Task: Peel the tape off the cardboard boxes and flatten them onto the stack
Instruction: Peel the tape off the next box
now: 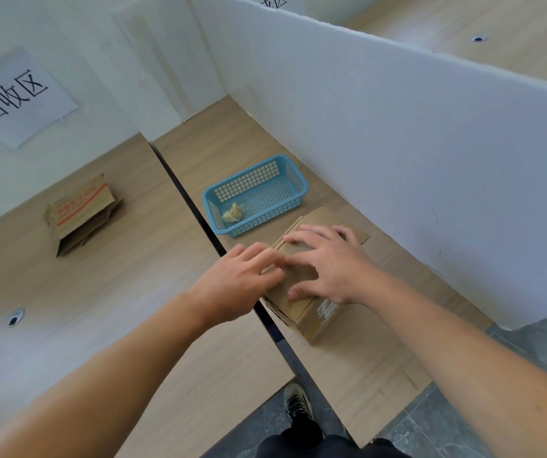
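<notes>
Your shoe (296, 404) shows at the bottom edge, on grey floor tiles between the 2 tables. Just above it, both your hands rest on the cardboard box (301, 304), which sits at the near left edge of the right table (358, 368), beside the dark gap. Your right hand (326, 262) lies flat on the box top with fingers spread wide, the thumb near the front edge. Your left hand (237, 279) comes in from the left, its fingertips bunched at the seam of the top, touching the fingers of your right hand; you cannot tell whether they pinch tape. A white label (327, 309) shows on the box's right side.

Just beyond the box stands a blue plastic basket (293, 193) with a crumpled yellowish wad (232, 213) in its near left corner. Well apart, on the left table (100, 292), lies a flattened carton (82, 213) with red print. White foam panels (397, 127) wall the tables, and a paper sign (17, 97) with 3 characters hangs at far left.
</notes>
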